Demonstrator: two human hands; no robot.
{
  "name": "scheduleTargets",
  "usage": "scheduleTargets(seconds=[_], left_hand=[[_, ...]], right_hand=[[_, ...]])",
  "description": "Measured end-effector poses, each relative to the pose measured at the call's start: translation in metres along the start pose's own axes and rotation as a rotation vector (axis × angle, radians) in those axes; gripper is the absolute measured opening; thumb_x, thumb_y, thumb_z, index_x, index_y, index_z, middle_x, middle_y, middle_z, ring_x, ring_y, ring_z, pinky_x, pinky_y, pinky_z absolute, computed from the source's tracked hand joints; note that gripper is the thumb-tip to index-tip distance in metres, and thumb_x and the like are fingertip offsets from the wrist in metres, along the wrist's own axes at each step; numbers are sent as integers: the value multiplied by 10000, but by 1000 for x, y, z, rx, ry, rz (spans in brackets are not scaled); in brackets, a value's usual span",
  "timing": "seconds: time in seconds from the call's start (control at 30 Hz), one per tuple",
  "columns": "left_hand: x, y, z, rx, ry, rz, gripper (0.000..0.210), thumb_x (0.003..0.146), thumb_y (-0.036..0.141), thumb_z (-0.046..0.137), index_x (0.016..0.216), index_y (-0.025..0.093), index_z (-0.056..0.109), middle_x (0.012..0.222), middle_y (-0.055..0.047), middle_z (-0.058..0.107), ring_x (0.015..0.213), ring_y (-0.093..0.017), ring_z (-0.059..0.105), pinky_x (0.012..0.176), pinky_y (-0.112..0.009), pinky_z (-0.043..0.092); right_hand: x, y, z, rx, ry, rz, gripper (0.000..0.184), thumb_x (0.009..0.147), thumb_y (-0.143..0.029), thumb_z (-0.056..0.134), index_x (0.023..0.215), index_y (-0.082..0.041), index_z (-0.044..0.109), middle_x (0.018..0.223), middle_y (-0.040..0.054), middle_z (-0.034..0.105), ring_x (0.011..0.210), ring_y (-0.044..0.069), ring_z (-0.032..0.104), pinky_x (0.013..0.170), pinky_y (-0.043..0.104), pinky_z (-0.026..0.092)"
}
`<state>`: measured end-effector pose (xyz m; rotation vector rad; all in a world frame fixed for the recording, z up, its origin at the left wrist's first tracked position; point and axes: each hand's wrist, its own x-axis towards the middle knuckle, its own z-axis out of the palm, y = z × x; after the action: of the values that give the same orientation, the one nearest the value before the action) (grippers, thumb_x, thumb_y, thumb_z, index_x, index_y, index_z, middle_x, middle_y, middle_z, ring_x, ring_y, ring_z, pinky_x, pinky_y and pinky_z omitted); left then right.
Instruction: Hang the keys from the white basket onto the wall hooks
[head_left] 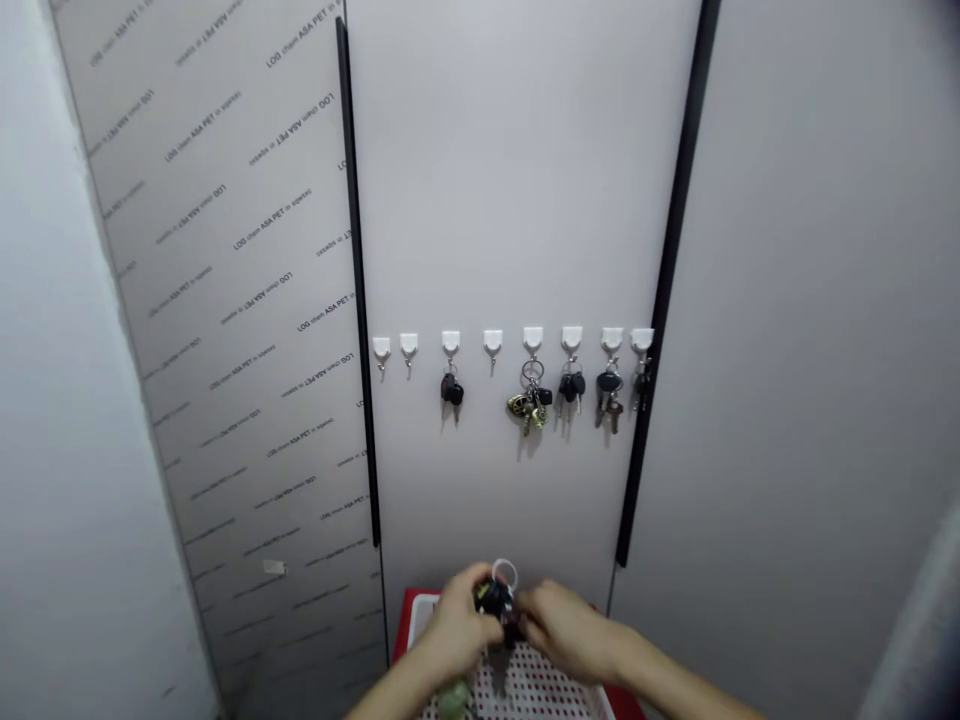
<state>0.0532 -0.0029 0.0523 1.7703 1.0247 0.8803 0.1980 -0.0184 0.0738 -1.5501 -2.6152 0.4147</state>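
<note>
My left hand (459, 622) grips a dark bunch of keys (492, 597), its pale ring (505, 573) standing up between my hands. My right hand (564, 622) curls beside the bunch; I can't tell whether it's pinching anything. Below both lies a white basket (551, 685); above, white hooks (493, 341).

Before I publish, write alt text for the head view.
A person's left hand grips a dark key bunch with a pale round ring, the right hand at its side, over a white perforated plastic basket. Behind, eight white hooks line a pale grey panel; five carry metal keys.
</note>
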Motion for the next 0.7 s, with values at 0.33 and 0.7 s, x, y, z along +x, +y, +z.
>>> scheduleTargets(seconds=[0.33,0.7], left_hand=[[24,16,-16,339,28,37,451,513,121,466,963,147,450,960,-76,471,876,-176,419,771,-274,313],[104,117,-87,176,744,195,275,615,282,448,861,160,461,709,-32,541,623,-131,511,570,-247,377]], right_hand=[[2,13,-55,141,446,59,275,679,-208,338,863,-142,530,800,66,588,650,128,516,599,228,371],[49,5,-152,75,1058,343,385,654,-330,396,985,-140,445,830,87,558,759,196,493,630,290,362]])
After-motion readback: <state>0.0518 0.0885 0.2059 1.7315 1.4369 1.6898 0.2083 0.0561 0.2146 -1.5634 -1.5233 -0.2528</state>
